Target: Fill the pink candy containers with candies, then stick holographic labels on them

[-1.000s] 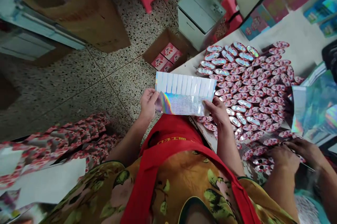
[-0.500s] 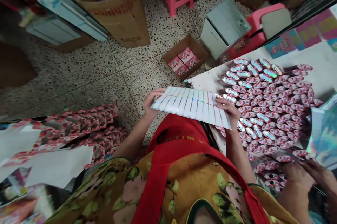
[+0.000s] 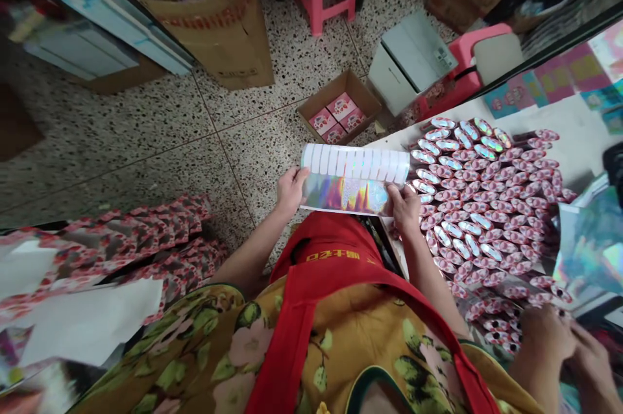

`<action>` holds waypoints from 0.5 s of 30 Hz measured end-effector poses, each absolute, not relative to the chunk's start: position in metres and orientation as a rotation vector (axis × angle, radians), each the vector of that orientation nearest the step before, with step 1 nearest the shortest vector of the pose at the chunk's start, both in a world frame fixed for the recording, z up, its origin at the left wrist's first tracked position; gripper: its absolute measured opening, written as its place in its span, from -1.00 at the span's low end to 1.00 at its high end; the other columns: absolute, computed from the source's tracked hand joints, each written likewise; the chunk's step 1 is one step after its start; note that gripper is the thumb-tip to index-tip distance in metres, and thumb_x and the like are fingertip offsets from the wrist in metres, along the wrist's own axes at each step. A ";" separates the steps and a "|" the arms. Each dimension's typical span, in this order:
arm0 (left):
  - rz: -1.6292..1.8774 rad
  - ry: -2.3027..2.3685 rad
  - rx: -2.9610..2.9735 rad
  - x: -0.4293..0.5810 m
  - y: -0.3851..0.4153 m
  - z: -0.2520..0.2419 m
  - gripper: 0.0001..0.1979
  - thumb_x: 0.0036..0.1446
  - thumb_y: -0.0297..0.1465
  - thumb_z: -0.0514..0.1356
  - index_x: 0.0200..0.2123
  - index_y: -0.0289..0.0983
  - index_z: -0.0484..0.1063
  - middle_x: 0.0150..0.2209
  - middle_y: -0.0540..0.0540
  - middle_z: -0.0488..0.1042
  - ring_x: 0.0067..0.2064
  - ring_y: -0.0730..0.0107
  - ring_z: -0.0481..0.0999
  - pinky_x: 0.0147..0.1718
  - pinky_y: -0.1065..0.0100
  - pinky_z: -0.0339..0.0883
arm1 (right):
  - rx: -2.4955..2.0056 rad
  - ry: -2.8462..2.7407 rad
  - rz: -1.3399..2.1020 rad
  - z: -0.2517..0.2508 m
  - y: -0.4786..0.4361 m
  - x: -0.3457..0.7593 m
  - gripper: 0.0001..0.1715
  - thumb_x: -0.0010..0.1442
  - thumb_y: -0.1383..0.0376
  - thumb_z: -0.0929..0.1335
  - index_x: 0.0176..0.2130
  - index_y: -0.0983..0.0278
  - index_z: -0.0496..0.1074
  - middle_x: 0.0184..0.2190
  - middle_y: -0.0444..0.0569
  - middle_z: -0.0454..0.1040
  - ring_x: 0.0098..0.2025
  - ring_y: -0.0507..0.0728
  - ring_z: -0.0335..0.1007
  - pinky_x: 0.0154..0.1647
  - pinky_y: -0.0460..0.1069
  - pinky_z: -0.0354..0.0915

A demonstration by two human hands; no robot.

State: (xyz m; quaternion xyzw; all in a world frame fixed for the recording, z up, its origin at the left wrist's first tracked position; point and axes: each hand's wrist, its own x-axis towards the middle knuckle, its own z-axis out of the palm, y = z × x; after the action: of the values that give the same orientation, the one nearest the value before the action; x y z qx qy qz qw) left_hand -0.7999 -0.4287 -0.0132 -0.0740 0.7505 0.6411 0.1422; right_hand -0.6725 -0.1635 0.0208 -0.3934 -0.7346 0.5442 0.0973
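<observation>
A sheet of shiny holographic stickers is stretched between my hands above my lap, with its upper part bent over and showing a row of white strips. My left hand pinches its left edge. At the lower right corner, my right hand grips the sheet with the thumb on top. Right of it, many pink and silver oval-ended packs stand close together on a white table.
Another person's hands are at the packs, lower right. Stacked red-and-white printed pieces lie at the left. On the floor are an open carton with pink boxes, a large carton and a pink stool.
Both hands have shifted, the left one to the right and the right one to the left. The sheet is now bent, showing its holographic face below the white strips.
</observation>
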 end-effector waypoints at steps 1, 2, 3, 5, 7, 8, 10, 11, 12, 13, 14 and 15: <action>1.886 2.133 -0.220 -0.802 -0.427 -0.009 -0.68 0.11 -0.12 0.31 -0.28 -0.26 0.44 -0.47 0.05 0.41 -0.45 0.49 0.37 -0.50 0.50 0.19 | -1.163 -2.208 1.567 0.020 -0.163 -0.675 -0.35 -0.01 -0.20 0.42 -0.30 0.34 0.54 -0.37 -0.04 0.56 -0.31 0.10 0.37 -0.24 -0.01 0.28; 1.920 2.091 -0.226 -0.805 -0.425 -0.004 -0.65 0.06 -0.15 0.34 -0.19 -0.26 0.45 -0.42 0.04 0.45 -0.44 0.48 0.39 -0.50 0.49 0.21 | -1.163 -2.245 1.506 0.021 -0.162 -0.677 -0.33 -0.01 -0.23 0.40 -0.33 0.33 0.53 -0.40 -0.05 0.54 -0.33 0.11 0.35 -0.25 -0.01 0.26; 1.945 2.052 -0.232 -0.807 -0.423 0.001 -0.60 0.01 -0.19 0.37 -0.12 -0.25 0.45 -0.38 0.03 0.48 -0.43 0.47 0.42 -0.50 0.49 0.23 | -1.165 -2.286 1.437 0.023 -0.161 -0.679 -0.31 -0.01 -0.26 0.39 -0.37 0.32 0.51 -0.43 -0.05 0.51 -0.35 0.11 0.33 -0.27 0.00 0.24; 1.975 2.009 -0.252 -0.810 -0.418 0.010 -0.52 -0.07 -0.23 0.39 -0.06 -0.24 0.43 -0.31 -0.01 0.53 -0.40 0.42 0.47 -0.48 0.46 0.28 | -1.159 -2.363 1.326 0.028 -0.161 -0.685 -0.27 0.00 -0.32 0.35 -0.43 0.30 0.48 -0.50 -0.06 0.47 -0.38 0.13 0.30 -0.30 0.00 0.21; 2.002 2.029 -0.279 -0.814 -0.415 0.014 -0.51 -0.07 -0.23 0.38 -0.04 -0.24 0.45 -0.25 -0.05 0.56 -0.35 0.38 0.51 -0.41 0.42 0.34 | -1.138 -2.386 1.296 0.031 -0.161 -0.692 -0.23 -0.02 -0.37 0.33 -0.45 0.29 0.48 -0.52 -0.03 0.47 -0.39 0.15 0.31 -0.33 0.01 0.20; 1.989 2.041 -0.288 -0.817 -0.413 0.015 -0.53 -0.06 -0.22 0.37 -0.06 -0.25 0.47 -0.26 -0.06 0.56 -0.35 0.37 0.51 -0.38 0.39 0.35 | -1.118 -2.376 1.309 0.032 -0.161 -0.695 -0.21 -0.02 -0.38 0.33 -0.43 0.29 0.49 -0.49 -0.01 0.50 -0.38 0.16 0.33 -0.33 0.01 0.21; 1.972 2.104 -0.286 -0.821 -0.412 0.014 -0.59 -0.03 -0.21 0.34 -0.11 -0.25 0.51 -0.28 -0.07 0.56 -0.32 0.34 0.52 -0.31 0.36 0.37 | -1.074 -2.360 1.322 0.032 -0.161 -0.701 -0.18 -0.04 -0.41 0.32 -0.43 0.28 0.49 -0.48 0.01 0.52 -0.39 0.17 0.34 -0.33 0.02 0.22; 1.977 2.164 -0.276 -0.823 -0.413 0.014 -0.63 -0.05 -0.22 0.35 -0.16 -0.25 0.53 -0.27 -0.07 0.56 -0.27 0.33 0.53 -0.25 0.34 0.37 | -1.049 -2.358 1.319 0.032 -0.160 -0.703 -0.18 -0.05 -0.42 0.32 -0.44 0.27 0.47 -0.49 0.00 0.52 -0.40 0.17 0.33 -0.33 0.02 0.22; 1.993 2.233 -0.275 -0.823 -0.413 0.014 -0.68 -0.08 -0.23 0.37 -0.23 -0.24 0.53 -0.25 -0.08 0.55 -0.22 0.31 0.52 -0.20 0.34 0.37 | -1.031 -2.361 1.305 0.031 -0.159 -0.705 -0.18 -0.05 -0.43 0.31 -0.46 0.26 0.45 -0.52 -0.01 0.49 -0.42 0.16 0.32 -0.35 0.02 0.21; 2.017 2.282 -0.283 -0.824 -0.414 0.016 -0.71 -0.12 -0.25 0.39 -0.31 -0.24 0.52 -0.25 -0.08 0.54 -0.18 0.30 0.51 -0.16 0.34 0.36 | -1.021 -2.367 1.294 0.030 -0.158 -0.705 -0.19 -0.05 -0.43 0.31 -0.48 0.26 0.42 -0.55 -0.03 0.47 -0.44 0.15 0.30 -0.35 0.02 0.20; 2.045 2.279 -0.294 -0.823 -0.415 0.018 -0.72 -0.15 -0.25 0.41 -0.37 -0.24 0.49 -0.27 -0.07 0.52 -0.17 0.29 0.50 -0.16 0.34 0.35 | -1.015 -2.373 1.299 0.029 -0.157 -0.706 -0.20 -0.05 -0.43 0.31 -0.49 0.25 0.41 -0.56 -0.04 0.45 -0.44 0.14 0.29 -0.35 0.02 0.20; 2.078 2.210 -0.303 -0.823 -0.415 0.021 -0.71 -0.16 -0.23 0.42 -0.41 -0.25 0.46 -0.31 -0.06 0.50 -0.20 0.30 0.49 -0.19 0.34 0.35 | -1.015 -2.375 1.322 0.027 -0.156 -0.706 -0.20 -0.04 -0.42 0.31 -0.47 0.26 0.42 -0.56 -0.04 0.45 -0.43 0.15 0.29 -0.35 0.02 0.21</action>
State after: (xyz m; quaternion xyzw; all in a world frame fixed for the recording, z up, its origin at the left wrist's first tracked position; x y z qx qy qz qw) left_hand -0.8229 -0.4153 0.0206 -0.0992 0.7241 0.6809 0.0465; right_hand -0.7057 -0.1563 0.0272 -0.3472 -0.8127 0.4524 0.1198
